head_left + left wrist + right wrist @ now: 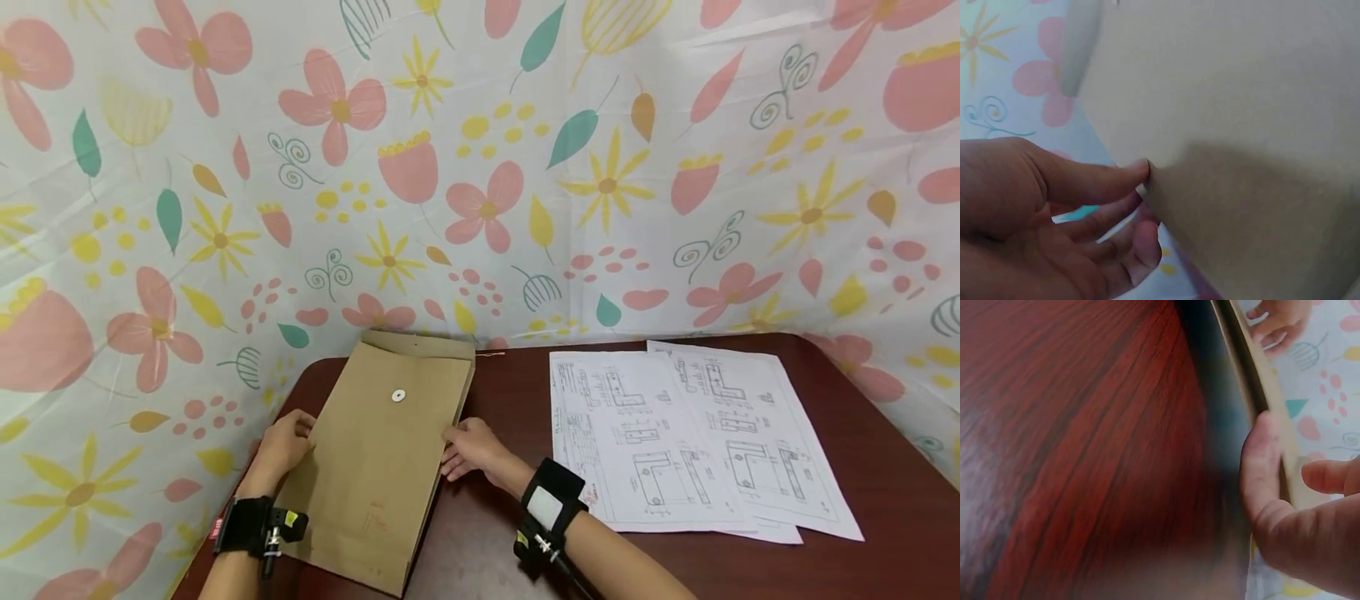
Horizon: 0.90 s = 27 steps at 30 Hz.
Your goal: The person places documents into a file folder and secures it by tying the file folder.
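A brown kraft paper document envelope (375,467) lies at a slant on the left part of the table, its flap (427,343) at the far end and a round white button (398,396) on its face. My left hand (283,450) pinches the left edge, thumb (1107,181) on the upper face and fingers below, as the left wrist view shows. On the opposite long edge, my right hand (477,450) grips the side, with a finger (1261,462) along the edge in the right wrist view. That edge looks thick and layered, raised off the table.
Sheets of paper with technical drawings (637,442) overlap on the right half of the dark red wooden table (510,550). A thin string (491,354) sticks out by the flap. Behind the table hangs a flower-patterned cloth (480,167). Both wrists wear black straps with cameras.
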Motion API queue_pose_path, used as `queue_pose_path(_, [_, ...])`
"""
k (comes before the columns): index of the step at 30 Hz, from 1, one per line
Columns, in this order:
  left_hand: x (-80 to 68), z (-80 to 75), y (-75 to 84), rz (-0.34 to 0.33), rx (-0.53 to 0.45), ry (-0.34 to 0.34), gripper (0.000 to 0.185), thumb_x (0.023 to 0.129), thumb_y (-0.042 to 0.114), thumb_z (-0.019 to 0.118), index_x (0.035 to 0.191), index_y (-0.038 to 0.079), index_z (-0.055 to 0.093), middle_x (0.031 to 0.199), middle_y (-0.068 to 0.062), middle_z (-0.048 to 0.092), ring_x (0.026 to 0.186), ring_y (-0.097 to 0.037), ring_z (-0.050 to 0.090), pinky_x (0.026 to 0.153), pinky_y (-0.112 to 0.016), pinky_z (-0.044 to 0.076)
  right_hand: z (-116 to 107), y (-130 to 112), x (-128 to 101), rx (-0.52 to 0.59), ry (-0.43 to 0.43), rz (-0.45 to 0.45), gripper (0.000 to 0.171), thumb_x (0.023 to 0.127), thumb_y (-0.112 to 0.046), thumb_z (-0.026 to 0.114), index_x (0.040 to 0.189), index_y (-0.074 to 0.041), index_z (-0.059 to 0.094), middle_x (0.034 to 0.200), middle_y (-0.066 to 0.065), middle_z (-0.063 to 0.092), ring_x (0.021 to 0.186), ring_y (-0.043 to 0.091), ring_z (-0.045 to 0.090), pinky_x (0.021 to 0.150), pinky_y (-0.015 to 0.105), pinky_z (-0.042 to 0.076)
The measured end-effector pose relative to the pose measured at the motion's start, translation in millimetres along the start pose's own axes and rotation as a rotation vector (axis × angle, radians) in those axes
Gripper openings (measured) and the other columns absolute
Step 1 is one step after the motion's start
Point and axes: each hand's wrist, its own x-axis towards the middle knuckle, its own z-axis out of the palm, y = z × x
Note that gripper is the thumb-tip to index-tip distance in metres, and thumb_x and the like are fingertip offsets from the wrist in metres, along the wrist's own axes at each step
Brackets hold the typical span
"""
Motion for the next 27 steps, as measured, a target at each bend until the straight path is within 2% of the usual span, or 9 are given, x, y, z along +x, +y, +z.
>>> queue_pose_path(4, [-1.7, -6.0, 11.5, 0.116, -0.027, 0.026, 0.024, 0.093, 0.0, 0.062, 0.117, -0.004, 0.059, 0.107, -0.024, 0.064, 0.094, -0.036, 0.062, 0.077, -0.046, 0.051, -14.4, -2.3, -16.9, 0.019, -0.105, -0.002, 0.023, 0.098, -0.021, 0.055, 0.092, 0.002, 0.057, 0.069, 0.004, 0.062, 0.05, 0.008, 0.053, 0.046, 0.021, 0.046])
queue_pose_path(6, [-3.1, -9.9, 20.2, 0.183, -0.047, 0.043, 0.024, 0.093, -0.001, 0.063, 0.117, -0.003, 0.06, 0.107, -0.022, 0.065, 0.097, -0.036, 0.062, 0.08, -0.047, 0.051, -21.3, -3.2, -27.7, 0.032, -0.185, -0.003, 0.026, 0.096, -0.023, 0.059, 0.081, -0.002, 0.058, 0.066, 0.001, 0.06, 0.048, 0.007, 0.049, 0.044, 0.019, 0.04])
queue_pose_path(8, [-4.9, -14.3, 30.7, 0.235, -0.061, 0.059, 0.023, 0.092, -0.002, 0.063, 0.116, -0.002, 0.061, 0.106, -0.021, 0.065, 0.096, -0.035, 0.062, 0.081, -0.046, 0.051, -25.2, -3.9, -37.9, 0.061, -0.267, -0.008, 0.027, 0.095, -0.024, 0.061, 0.078, -0.004, 0.059, 0.067, 0.001, 0.063, 0.049, 0.007, 0.049, 0.044, 0.019, 0.038])
queue_pose_path(11, [-6.9, -22.3, 48.5, 0.284, -0.057, 0.096, 0.022, 0.092, -0.004, 0.063, 0.114, -0.001, 0.062, 0.104, -0.019, 0.064, 0.092, -0.031, 0.061, 0.076, -0.041, 0.049, -25.9, -5.2, -50.4, 0.097, -0.347, -0.029, 0.024, 0.096, -0.027, 0.062, 0.086, -0.005, 0.061, 0.072, 0.005, 0.067, 0.054, 0.008, 0.054, 0.046, 0.019, 0.04])
queue_pose_path(15, [-8.4, -29.5, 67.1, 0.312, -0.024, 0.131, 0.023, 0.094, -0.002, 0.061, 0.116, 0.001, 0.063, 0.104, -0.018, 0.062, 0.087, -0.026, 0.058, 0.073, -0.036, 0.045, -21.5, -4.5, -64.0, 0.131, -0.376, -0.079, 0.024, 0.099, -0.026, 0.059, 0.105, -0.002, 0.061, 0.079, 0.009, 0.07, 0.06, 0.011, 0.058, 0.049, 0.02, 0.043])
queue_pose_path(19, [-7.1, -30.1, 75.5, 0.341, -0.008, 0.135, 0.023, 0.095, 0.003, 0.062, 0.117, 0.0, 0.065, 0.103, -0.017, 0.061, 0.084, -0.023, 0.055, 0.073, -0.035, 0.045, -14.4, -0.7, -75.3, 0.169, -0.369, -0.127, 0.031, 0.101, -0.022, 0.056, 0.122, 0.001, 0.057, 0.081, 0.011, 0.07, 0.063, 0.012, 0.06, 0.05, 0.021, 0.044])
queue_pose_path(21, [-6.6, -29.1, 78.7, 0.355, -0.014, 0.132, 0.024, 0.095, 0.004, 0.062, 0.118, -0.001, 0.064, 0.104, -0.017, 0.061, 0.086, -0.023, 0.055, 0.074, -0.036, 0.045, -10.5, 1.6, -79.6, 0.189, -0.353, -0.14, 0.034, 0.101, -0.021, 0.055, 0.126, 0.001, 0.056, 0.082, 0.011, 0.07, 0.063, 0.012, 0.061, 0.05, 0.021, 0.045])
queue_pose_path(24, [-7.9, -28.3, 86.6, 0.372, -0.035, 0.143, 0.028, 0.096, 0.005, 0.062, 0.122, -0.003, 0.061, 0.11, -0.022, 0.058, 0.093, -0.03, 0.053, 0.08, -0.042, 0.044, -6.2, 5.0, -84.1, 0.213, -0.318, -0.154, 0.036, 0.101, -0.022, 0.056, 0.131, -0.001, 0.053, 0.084, 0.012, 0.07, 0.065, 0.012, 0.062, 0.052, 0.022, 0.046])
queue_pose_path(27, [-12.9, -28.4, 102.4, 0.377, -0.058, 0.185, 0.033, 0.096, 0.005, 0.061, 0.126, -0.006, 0.057, 0.118, -0.027, 0.051, 0.104, -0.038, 0.046, 0.087, -0.05, 0.038, -1.9, 7.0, -87.2, 0.24, -0.267, -0.161, 0.037, 0.101, -0.024, 0.056, 0.131, -0.002, 0.052, 0.085, 0.013, 0.071, 0.067, 0.012, 0.064, 0.054, 0.022, 0.047])
